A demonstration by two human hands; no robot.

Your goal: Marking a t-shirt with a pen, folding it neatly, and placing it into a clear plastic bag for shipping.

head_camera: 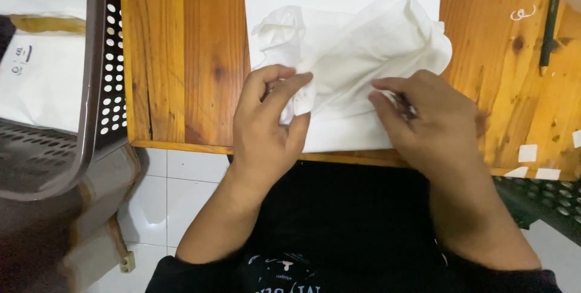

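Both hands are pinching the crumpled white cloth (357, 57) on the wooden table (181, 57): left hand (269, 130) gripping an edge, right hand (423, 120) possibly a fold (partly hidden). Cloth's looking bunched, nothing flattened yet.

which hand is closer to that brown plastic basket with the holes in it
Left. The left hand pinches the white cloth toward the basket's side of the table; the right hand presses the cloth farther away.

Table: varnished knotty pine (181, 57), lit evenly.
Floor: white tiles (181, 190) seen below.
Left: perforated brown basket (91, 87), perhaps for laundry.
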